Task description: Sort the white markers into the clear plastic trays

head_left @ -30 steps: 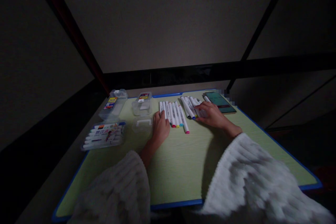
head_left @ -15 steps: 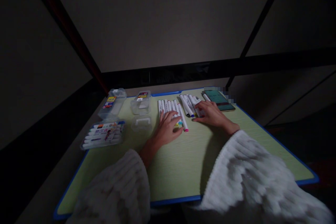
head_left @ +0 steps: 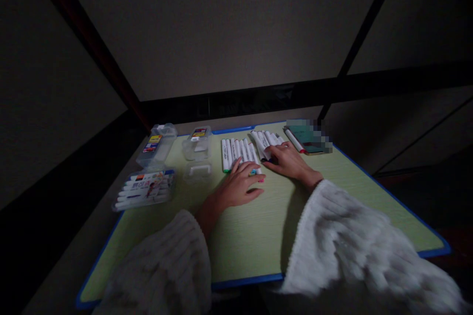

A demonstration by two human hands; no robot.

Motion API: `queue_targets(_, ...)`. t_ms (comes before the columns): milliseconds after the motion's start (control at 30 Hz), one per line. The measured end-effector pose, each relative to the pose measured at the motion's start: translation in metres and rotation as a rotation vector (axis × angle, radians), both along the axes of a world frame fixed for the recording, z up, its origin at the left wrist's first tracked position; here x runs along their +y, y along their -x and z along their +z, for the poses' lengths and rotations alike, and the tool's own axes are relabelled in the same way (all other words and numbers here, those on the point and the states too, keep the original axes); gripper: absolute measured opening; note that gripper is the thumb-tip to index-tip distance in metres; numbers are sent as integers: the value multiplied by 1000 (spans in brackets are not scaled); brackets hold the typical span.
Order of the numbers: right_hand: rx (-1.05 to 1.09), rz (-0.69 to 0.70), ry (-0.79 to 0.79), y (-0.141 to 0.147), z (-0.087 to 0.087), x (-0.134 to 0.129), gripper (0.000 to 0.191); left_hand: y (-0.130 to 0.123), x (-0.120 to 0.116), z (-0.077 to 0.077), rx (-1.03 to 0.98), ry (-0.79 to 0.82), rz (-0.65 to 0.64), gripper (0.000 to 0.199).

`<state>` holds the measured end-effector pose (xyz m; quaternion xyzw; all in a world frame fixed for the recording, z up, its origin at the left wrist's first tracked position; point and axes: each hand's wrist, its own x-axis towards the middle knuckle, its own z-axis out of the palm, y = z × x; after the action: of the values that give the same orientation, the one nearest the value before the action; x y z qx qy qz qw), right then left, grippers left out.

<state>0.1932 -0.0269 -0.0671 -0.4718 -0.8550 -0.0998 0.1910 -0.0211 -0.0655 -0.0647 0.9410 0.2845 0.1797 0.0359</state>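
Note:
A row of several white markers [head_left: 232,150] with coloured ends lies side by side on the table. My left hand [head_left: 240,184] rests over the near ends of this row, fingers spread, with green, blue and pink tips showing around it. Just to the right, a second group of several white markers [head_left: 260,143] lies at a slant. My right hand [head_left: 290,161] lies across the near part of that group, fingers extended and touching the markers. A single marker with a red end [head_left: 294,140] lies to the right, along the edge of a green-covered flat object [head_left: 308,140].
On the left stand a long clear plastic case [head_left: 157,147], a smaller clear case [head_left: 197,145] and its pale lid-like piece [head_left: 198,171]. A filled marker pack [head_left: 144,189] lies at the left edge. The light green table [head_left: 251,241] has a blue rim; a panel wall rises behind.
My right hand has moved left over the slanted markers, uncovering the red-ended one. My left hand has slid slightly down towards the near ends of its row.

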Motion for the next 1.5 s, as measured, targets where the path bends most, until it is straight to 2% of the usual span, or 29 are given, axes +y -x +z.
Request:
queue_targets(433,51,-22,-180,-1,5,-1,11,0,4,-8,20,29,111,53)
queue_targets(700,120,9,-329,3,12,-7,13,-1,7,-10,-1,44,126,45)
queue_targets(900,61,118,-289,15,16,-13,16,-1,8,-11,21,20,131,48)
queue_targets(1267,20,189,-204,21,16,-14,15,-3,8,-10,32,18,151,49)
queue_targets(1500,-7,200,-243,22,17,-14,16,-3,9,-12,44,10,151,52)
